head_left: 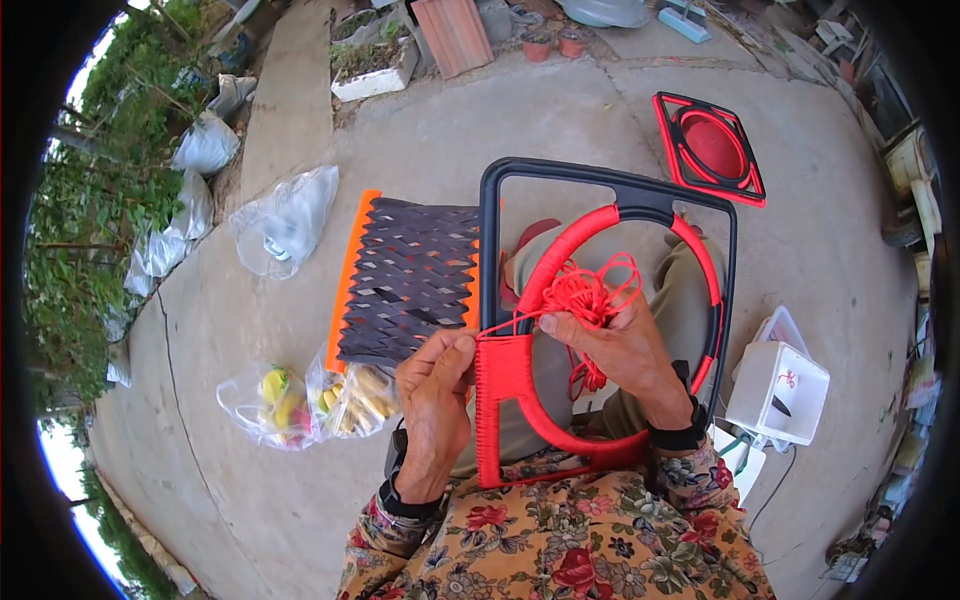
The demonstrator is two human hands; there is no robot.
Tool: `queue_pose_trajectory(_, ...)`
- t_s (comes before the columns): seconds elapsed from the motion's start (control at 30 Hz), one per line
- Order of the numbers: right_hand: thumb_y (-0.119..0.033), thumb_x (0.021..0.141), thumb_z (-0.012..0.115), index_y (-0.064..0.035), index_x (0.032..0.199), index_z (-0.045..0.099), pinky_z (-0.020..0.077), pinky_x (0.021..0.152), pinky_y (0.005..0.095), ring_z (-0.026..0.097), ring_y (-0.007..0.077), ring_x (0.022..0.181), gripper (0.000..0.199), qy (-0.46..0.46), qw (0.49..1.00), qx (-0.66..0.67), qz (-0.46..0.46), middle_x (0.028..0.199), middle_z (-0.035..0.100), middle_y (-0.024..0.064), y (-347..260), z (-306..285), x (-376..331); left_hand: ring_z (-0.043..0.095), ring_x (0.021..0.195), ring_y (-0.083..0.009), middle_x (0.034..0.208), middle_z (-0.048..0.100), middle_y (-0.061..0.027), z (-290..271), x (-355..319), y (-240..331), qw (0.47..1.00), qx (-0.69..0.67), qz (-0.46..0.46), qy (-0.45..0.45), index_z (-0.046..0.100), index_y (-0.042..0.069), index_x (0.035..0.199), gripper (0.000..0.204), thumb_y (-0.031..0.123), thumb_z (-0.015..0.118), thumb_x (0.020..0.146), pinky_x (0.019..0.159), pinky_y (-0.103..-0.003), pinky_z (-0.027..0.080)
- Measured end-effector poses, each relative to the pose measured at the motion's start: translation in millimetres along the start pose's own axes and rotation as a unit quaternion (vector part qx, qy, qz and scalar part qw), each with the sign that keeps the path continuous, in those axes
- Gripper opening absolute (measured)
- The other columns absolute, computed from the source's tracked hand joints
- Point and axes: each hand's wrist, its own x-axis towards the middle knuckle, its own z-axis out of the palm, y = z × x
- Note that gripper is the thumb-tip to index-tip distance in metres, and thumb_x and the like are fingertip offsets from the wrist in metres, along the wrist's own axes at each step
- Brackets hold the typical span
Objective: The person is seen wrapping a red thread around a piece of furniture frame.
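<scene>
A black frame [490, 250] with a ring inside its square outline lies tilted across my lap. Tight red wrapping [508, 362] covers its lower left corner, the bottom edge and parts of the ring. My left hand [432, 390] is closed at the frame's left edge, thumb and forefinger pinching the red cord beside the wrapping. Inside the ring, my right hand [635, 358] grips a looped bundle of red cord [588, 298]. A strand runs from this bundle to the left edge. Some loops hang below the right hand, and its fingertips are partly hidden by cord.
An orange-edged stool with a woven grey top [405, 280] stands left of the frame. Bags of fruit [275, 405] and a clear plastic bag [285, 220] lie farther left. Another red-and-black frame [660, 150] rests at the far right. A white box [800, 395] stands at right.
</scene>
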Motion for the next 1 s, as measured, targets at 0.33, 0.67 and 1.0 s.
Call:
queue_pose_trajectory(0.33, -0.02, 0.088, 0.068, -0.0052, 0.089, 0.062, 0.0361, 0.046, 0.0207, 0.048, 0.0035, 0.054, 0.016, 0.044, 0.997, -0.004, 0.071, 0.066, 0.055, -0.0036, -5, 14, 3, 0.061, 0.08, -0.0078, 0.091, 0.067, -0.0071, 0, -7, 4, 0.996, 0.031, 0.074, -0.042, 0.061, -0.008, 0.105, 0.02, -0.002, 0.057, 0.087, 0.074, -0.021, 0.048)
queue_pose_trajectory(0.67, -0.026, 0.09, 0.065, -0.0042, 0.092, 0.063, 0.0357, 0.044, 0.0208, 0.048, 0.004, 0.051, 0.022, 0.042, 0.989, 0.117, 0.078, 0.062, 0.054, -0.0023, -5, 20, 6, 0.061, 0.081, -0.0076, 0.093, 0.067, -0.0081, -1, -12, 7, 0.993, 0.051, 0.084, -0.061, 0.061, -0.008, 0.105, 0.019, -0.003, 0.057, 0.087, 0.075, -0.021, 0.049)
queue_pose_trajectory(1.0, -0.023, 0.088, 0.066, -0.004, 0.094, 0.064, 0.0347, 0.047, 0.0208, 0.046, 0.0037, 0.054, 0.02, 0.034, 0.986, 0.134, 0.095, 0.065, 0.054, -0.0032, -8, 25, 2, 0.059, 0.077, -0.0042, 0.088, 0.067, -0.0057, 4, -20, 10, 0.992, 0.053, 0.109, -0.033, 0.061, -0.007, 0.098, 0.012, -0.005, 0.055, 0.087, 0.07, -0.018, 0.047)
